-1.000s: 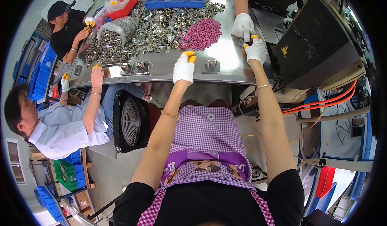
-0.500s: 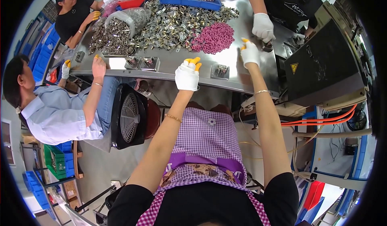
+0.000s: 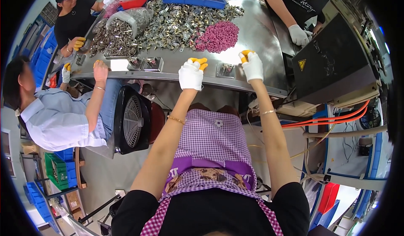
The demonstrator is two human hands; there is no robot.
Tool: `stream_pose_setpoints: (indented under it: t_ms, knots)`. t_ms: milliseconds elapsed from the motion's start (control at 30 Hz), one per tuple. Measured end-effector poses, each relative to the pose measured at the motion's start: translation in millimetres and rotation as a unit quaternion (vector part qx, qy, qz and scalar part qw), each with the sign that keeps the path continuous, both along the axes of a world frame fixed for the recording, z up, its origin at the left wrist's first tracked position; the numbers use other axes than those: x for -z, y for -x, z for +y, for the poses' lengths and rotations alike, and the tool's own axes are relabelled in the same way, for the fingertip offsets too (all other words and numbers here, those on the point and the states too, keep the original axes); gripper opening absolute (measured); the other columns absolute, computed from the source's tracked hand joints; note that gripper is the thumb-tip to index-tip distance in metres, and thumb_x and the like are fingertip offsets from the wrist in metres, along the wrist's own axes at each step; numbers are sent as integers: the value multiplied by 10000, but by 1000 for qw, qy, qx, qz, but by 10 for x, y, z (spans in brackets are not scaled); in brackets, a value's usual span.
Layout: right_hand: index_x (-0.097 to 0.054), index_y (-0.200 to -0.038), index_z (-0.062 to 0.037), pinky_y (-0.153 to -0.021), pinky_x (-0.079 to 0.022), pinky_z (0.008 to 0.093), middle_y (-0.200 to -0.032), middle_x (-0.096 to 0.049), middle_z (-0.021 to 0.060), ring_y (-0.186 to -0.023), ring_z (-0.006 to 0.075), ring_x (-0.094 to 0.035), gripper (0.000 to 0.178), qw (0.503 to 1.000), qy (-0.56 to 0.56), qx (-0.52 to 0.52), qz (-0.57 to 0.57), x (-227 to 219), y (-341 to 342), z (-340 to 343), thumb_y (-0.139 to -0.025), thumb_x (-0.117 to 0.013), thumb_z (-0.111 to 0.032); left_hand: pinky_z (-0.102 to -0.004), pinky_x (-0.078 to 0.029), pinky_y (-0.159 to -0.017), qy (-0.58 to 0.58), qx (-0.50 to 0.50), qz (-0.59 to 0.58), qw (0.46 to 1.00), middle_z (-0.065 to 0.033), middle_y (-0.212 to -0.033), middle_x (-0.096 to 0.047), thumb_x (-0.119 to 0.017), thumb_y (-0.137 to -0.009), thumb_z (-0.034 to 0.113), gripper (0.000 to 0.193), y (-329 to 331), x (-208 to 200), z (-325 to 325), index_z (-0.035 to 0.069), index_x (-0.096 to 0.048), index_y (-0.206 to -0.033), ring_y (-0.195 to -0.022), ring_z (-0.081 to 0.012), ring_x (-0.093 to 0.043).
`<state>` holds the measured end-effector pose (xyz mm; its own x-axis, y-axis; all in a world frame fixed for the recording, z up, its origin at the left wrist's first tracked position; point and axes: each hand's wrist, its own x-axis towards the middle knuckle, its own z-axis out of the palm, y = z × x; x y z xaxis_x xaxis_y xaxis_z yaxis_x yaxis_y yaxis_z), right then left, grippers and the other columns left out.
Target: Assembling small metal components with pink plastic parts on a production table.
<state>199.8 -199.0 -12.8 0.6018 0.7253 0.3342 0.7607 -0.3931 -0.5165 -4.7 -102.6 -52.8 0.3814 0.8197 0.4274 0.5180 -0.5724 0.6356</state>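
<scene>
Small metal fixture (image 3: 226, 70) sits near the front edge of the bench (image 3: 257, 30), between the white-gloved left hand (image 3: 191, 74) and right hand (image 3: 252, 66), the right just beside it; yellow-tipped fingers of both curled, whether grasping anything I cannot tell. Beyond lie heaped pink rings (image 3: 218, 37), a broad spread of metal parts (image 3: 166, 29) and, farther back, a blue tray (image 3: 194, 2); dark machine housing (image 3: 330, 63) stands at right.
</scene>
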Motion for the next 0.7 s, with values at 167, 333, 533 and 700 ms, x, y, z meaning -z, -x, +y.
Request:
stream_pose_setpoints:
  t_ms: [167,333,533,700]
  knots:
    - [-699,-933,-52,-756,-502,350,-987,-678,89,-797,287,-629,181,989,-20,-147,-28,52,192,-246,-831,-642,-189,-355,-497,-751,154,79,-65,983,-79,-1026,-674,-646,-840,250,361,-26,-208,-210,158,-656,-1189,-815,-288,-643]
    - [-699,-942,-52,-763,-500,337,-981,-678,63,-803,276,-628,179,979,31,-199,36,-90,188,-219,-814,-653,-168,-306,-499,-763,202,135,82,967,-123,-1012,-677,-682,-832,246,459,-53,-314,-462,137,-601,-1271,-842,-254,-644]
    - [-698,-956,-58,-765,-498,324,-986,-679,62,-801,269,-632,187,972,106,-199,68,-275,192,-192,-789,-673,-138,-353,-503,-780,231,190,94,950,-100,-1056,-678,-638,-852,269,386,-5,-476,-344,131,-626,-1212,-872,-284,-650]
    - [-691,-980,-68,-756,-498,329,-957,-677,85,-789,271,-630,214,969,23,-163,183,-162,278,-188,-775,-682,-126,-348,-496,-769,250,155,-89,952,-121,-1016,-673,-648,-848,271,342,-239,-472,-226,86,-642,-1135,-838,-282,-628]
